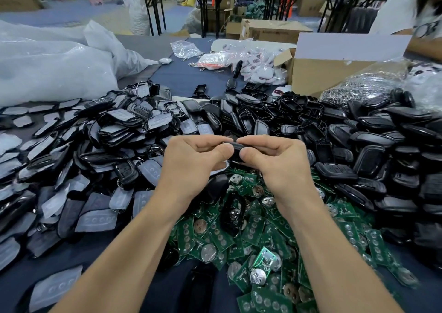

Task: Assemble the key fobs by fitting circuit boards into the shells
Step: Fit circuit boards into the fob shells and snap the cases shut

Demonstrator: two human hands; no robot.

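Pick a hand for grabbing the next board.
Right, likely. The right hand and left hand both pinch the fob, so either must let go first. The boards lie below the right hand and spread to its right; the left hand sits over the pile's left edge.

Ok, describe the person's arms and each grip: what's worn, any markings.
The left grip and the right grip are bare hands, with no gloves and no rings visible. The left forearm and the right forearm are uncovered down to the frame's bottom edge. No sleeve, watch, wristband or marking shows.
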